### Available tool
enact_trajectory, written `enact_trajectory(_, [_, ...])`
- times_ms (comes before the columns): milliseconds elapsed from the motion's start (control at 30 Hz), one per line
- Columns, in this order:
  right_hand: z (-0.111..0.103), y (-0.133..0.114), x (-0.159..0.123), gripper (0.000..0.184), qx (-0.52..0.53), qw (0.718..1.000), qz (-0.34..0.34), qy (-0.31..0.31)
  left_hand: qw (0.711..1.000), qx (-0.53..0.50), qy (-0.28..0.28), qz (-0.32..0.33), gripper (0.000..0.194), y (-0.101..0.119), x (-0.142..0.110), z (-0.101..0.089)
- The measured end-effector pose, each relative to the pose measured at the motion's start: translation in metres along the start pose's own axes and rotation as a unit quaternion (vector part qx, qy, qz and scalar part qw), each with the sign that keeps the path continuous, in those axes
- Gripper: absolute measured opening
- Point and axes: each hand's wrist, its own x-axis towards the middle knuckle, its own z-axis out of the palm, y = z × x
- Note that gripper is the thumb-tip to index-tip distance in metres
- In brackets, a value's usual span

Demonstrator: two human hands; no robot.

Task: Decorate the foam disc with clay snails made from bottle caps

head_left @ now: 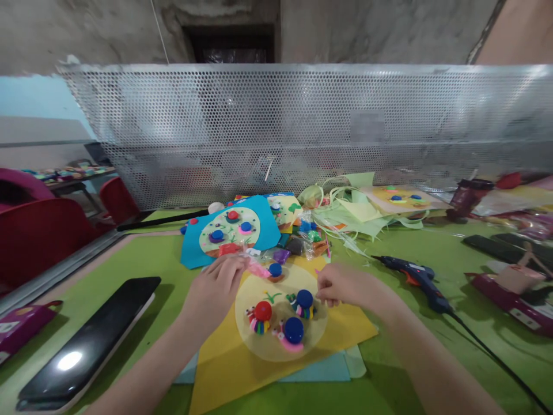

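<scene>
My left hand (218, 282) reaches past the left edge of a yellow card (220, 357), its bent fingers closed at a small plastic bag of pink clay (258, 268). Over the card's right side, my right hand (341, 285) is closed in a pinch; a bit of pink shows above its fingers, too small to name. A pale round panel on the card carries a snail with a red cap shell (263, 311), a snail with a blue cap shell and pink body (294, 331), another blue-capped figure (305, 299) and a blue cap on brown (275, 270). Green clay leaves (271, 297) lie between them.
A blue card (268, 222) with similar capped figures lies behind, beside several clay bags (281, 255). Pale green paper scraps (360, 210) are heaped at the back. A glue gun (417, 276) with its cord lies right; a black phone-like device (90, 340) lies left. A perforated metal screen (302, 121) stands behind.
</scene>
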Motion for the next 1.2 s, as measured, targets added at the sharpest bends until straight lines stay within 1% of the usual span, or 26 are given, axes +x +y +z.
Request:
enact_trajectory(133, [0.002,0.001,0.003,0.025,-0.023,1.000,0.000,0.021,1.000,0.002,0.008,0.007,0.019,0.001,0.000,-0.001])
enact_trajectory(200, [0.004,0.000,0.004,0.025,-0.025,0.999,-0.001,0.022,1.000,0.005,0.010,0.010,0.020,0.002,0.000,-0.001])
enact_trajectory(300, [0.006,-0.002,0.006,0.021,-0.014,1.000,-0.007,0.018,1.000,0.012,0.013,0.010,0.023,0.002,0.001,-0.001])
enact_trajectory(400, [0.008,-0.002,0.006,0.013,0.010,1.000,-0.016,-0.004,1.000,0.018,0.010,0.006,0.023,0.003,0.001,-0.001])
enact_trajectory(467, [0.009,-0.001,0.005,0.016,0.023,0.999,-0.019,-0.017,1.000,0.019,0.008,0.004,0.023,0.002,0.001,-0.002])
enact_trajectory(500, [0.009,0.000,0.004,0.018,0.025,0.999,-0.019,-0.014,1.000,0.019,0.007,0.004,0.023,0.002,0.001,-0.002])
enact_trajectory(600, [0.008,0.001,0.000,0.024,0.012,0.999,-0.013,0.040,1.000,0.020,0.005,0.002,0.025,0.002,0.000,-0.003])
enact_trajectory(700, [0.013,-0.007,-0.003,0.026,-0.007,0.994,-0.002,0.107,1.000,0.017,-0.002,-0.008,0.023,0.002,0.000,-0.002])
enact_trajectory(767, [0.022,-0.017,-0.004,0.026,-0.004,0.992,-0.026,0.126,1.000,0.014,-0.012,-0.015,0.021,0.002,-0.001,-0.002])
enact_trajectory(867, [0.040,-0.034,-0.005,0.023,0.007,0.989,-0.102,0.105,0.999,0.009,-0.026,-0.020,0.019,0.002,-0.001,-0.002])
enact_trajectory(967, [0.050,-0.041,-0.009,0.025,0.008,0.984,-0.147,0.096,0.999,0.006,-0.030,-0.021,0.018,0.003,-0.001,-0.003])
enact_trajectory(1033, [0.046,-0.039,-0.011,0.029,0.012,0.981,-0.164,0.107,0.999,0.006,-0.031,-0.022,0.018,0.003,-0.001,-0.003])
enact_trajectory(1067, [0.041,-0.037,-0.011,0.030,0.017,0.980,-0.161,0.114,0.999,0.007,-0.032,-0.022,0.017,0.003,-0.001,-0.004])
enact_trajectory(1100, [0.035,-0.034,-0.010,0.030,0.023,0.981,-0.150,0.119,0.999,0.008,-0.034,-0.022,0.017,0.003,-0.002,-0.004])
enact_trajectory(1200, [0.017,-0.027,-0.002,0.029,0.039,0.989,-0.080,0.116,0.999,0.008,-0.037,-0.016,0.017,0.002,-0.002,-0.002])
